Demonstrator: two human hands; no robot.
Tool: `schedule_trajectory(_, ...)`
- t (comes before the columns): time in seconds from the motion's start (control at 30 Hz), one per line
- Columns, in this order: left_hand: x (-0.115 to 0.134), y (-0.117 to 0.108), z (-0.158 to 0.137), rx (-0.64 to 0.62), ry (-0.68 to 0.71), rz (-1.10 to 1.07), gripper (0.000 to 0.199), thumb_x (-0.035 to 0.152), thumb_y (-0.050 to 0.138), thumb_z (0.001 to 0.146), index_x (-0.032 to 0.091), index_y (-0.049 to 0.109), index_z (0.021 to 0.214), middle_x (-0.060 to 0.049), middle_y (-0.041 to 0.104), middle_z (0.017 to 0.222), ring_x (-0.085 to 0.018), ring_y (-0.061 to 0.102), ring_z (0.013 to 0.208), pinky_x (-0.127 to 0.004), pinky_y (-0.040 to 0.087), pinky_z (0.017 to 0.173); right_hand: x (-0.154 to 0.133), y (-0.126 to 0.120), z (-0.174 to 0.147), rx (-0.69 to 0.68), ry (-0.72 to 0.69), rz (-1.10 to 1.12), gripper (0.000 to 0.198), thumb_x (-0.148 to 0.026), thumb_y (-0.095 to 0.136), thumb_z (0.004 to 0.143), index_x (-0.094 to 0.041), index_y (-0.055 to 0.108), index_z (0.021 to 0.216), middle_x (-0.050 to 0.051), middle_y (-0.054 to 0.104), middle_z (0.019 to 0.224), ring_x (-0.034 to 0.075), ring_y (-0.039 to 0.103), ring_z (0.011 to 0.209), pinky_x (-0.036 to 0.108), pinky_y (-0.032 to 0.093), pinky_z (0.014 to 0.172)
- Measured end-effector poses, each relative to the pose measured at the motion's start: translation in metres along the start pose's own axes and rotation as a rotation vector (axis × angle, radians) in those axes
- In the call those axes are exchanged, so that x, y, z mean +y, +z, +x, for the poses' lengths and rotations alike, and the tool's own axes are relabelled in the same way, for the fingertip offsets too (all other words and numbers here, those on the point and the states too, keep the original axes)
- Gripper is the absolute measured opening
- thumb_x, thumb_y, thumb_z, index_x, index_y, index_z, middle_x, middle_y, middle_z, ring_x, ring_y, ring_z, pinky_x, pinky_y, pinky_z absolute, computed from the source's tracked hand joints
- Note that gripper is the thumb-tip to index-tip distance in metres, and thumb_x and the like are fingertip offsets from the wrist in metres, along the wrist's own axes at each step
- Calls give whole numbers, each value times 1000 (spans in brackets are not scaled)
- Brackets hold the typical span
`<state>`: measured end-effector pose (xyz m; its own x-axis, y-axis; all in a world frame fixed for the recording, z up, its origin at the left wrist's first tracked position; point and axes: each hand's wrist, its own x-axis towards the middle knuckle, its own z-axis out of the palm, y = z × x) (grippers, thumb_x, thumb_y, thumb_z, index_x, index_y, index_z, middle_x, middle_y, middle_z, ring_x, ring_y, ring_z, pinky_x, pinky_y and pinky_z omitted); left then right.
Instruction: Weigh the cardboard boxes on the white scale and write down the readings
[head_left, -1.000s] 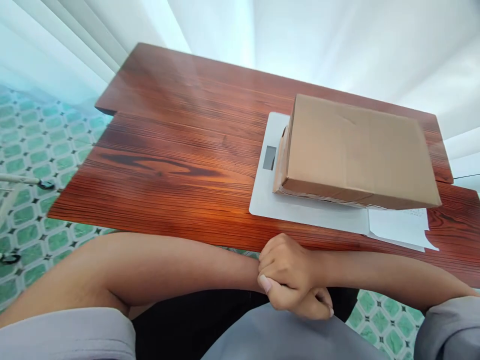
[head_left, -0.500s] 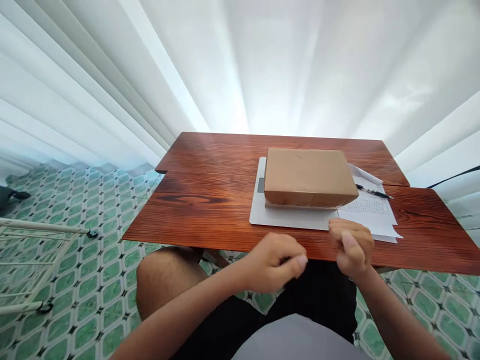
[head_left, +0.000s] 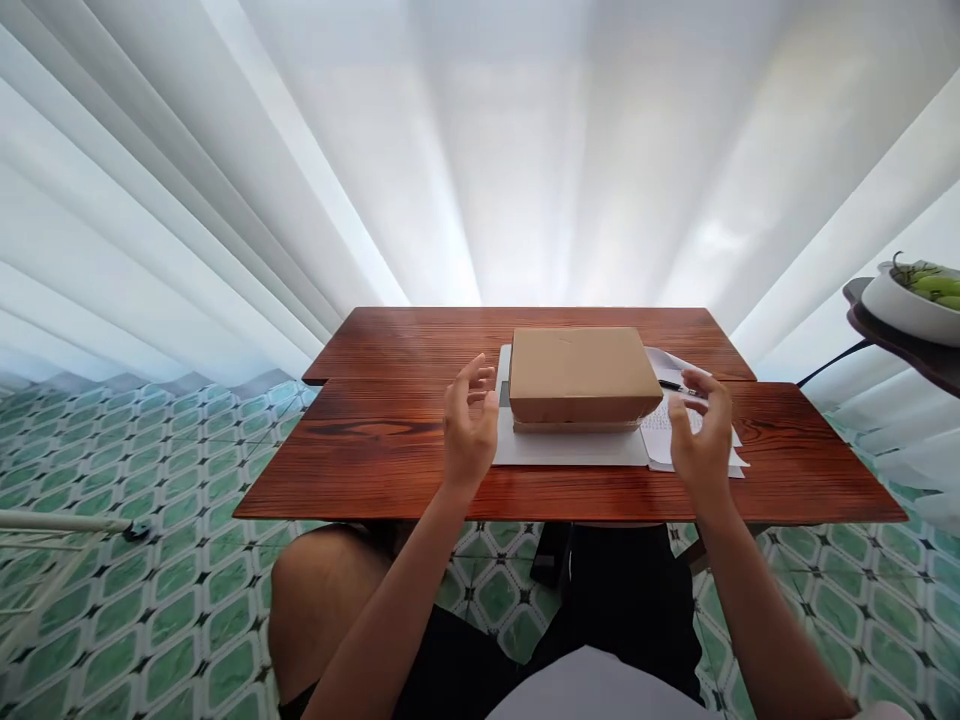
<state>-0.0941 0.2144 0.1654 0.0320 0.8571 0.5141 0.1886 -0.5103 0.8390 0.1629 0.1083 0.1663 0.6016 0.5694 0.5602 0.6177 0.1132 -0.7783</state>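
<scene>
A closed brown cardboard box (head_left: 581, 365) rests on a flat, light grey laptop-like slab (head_left: 570, 449) on the table. To the left of the box, my left hand (head_left: 471, 425) is raised with its fingers apart and nothing in it. On the other side, my right hand (head_left: 702, 430) is open too, in front of the written sheets of paper (head_left: 660, 445) and a black pen (head_left: 670, 385), which it partly covers. Neither hand appears to touch the box.
The reddish wooden table (head_left: 360, 440) has a stepped outline on both sides. White curtains (head_left: 525, 150) hang behind it. At the right edge, a white bowl (head_left: 907, 305) with green fruit stands on a dark shelf (head_left: 900, 340). A white metal rack (head_left: 60, 522) is at the lower left.
Both hands have gone from fists near the table's front edge to open, on either side of the box. My view has shifted, bringing the fruit bowl into sight at right.
</scene>
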Motion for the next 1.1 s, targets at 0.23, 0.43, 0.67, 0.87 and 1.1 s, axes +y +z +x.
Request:
schedule_trajectory(0.23, -17, 14, -7, -214, -323, -70, 68, 49, 49, 97, 16, 37, 156, -12, 41, 158, -23, 45, 142, -39, 42, 116, 18, 17, -4, -234, 362, 101, 72, -64, 41, 97, -20, 42, 154, 10, 39, 163, 27, 33, 152, 47, 24, 127)
schedule_trajectory(0.43, -9, 16, -10, -315, -336, 56, 70, 59, 42, 99, 16, 42, 155, -11, 41, 159, -25, 39, 147, -41, 39, 119, 15, 25, -12, -297, 433, 93, 80, -75, 35, 93, -20, 51, 149, 11, 52, 154, 28, 41, 148, 46, 27, 126)
schedule_trajectory(0.67, -10, 20, -14, -298, -288, 1, 65, 57, 45, 99, 18, 48, 151, -12, 47, 154, -23, 47, 142, -34, 48, 110, 18, 31, -15, -219, 499, 98, 79, -73, 37, 94, -19, 51, 149, 11, 53, 153, 31, 43, 146, 46, 31, 123)
schedule_trajectory(0.87, -8, 20, -15, -288, -297, -53, 65, 57, 45, 100, 19, 47, 152, -13, 44, 156, -25, 44, 144, -37, 49, 109, 9, 33, -14, -215, 482, 101, 78, -73, 39, 93, -19, 50, 148, 12, 50, 155, 31, 43, 146, 45, 33, 121)
schedule_trajectory(1.1, -3, 20, -16, -288, -286, -80, 61, 55, 45, 100, 22, 48, 152, -12, 51, 149, -24, 51, 136, -36, 51, 105, 5, 34, -13, -164, 494, 69, 76, -72, 44, 91, -22, 49, 149, 9, 54, 151, 32, 46, 142, 45, 39, 117)
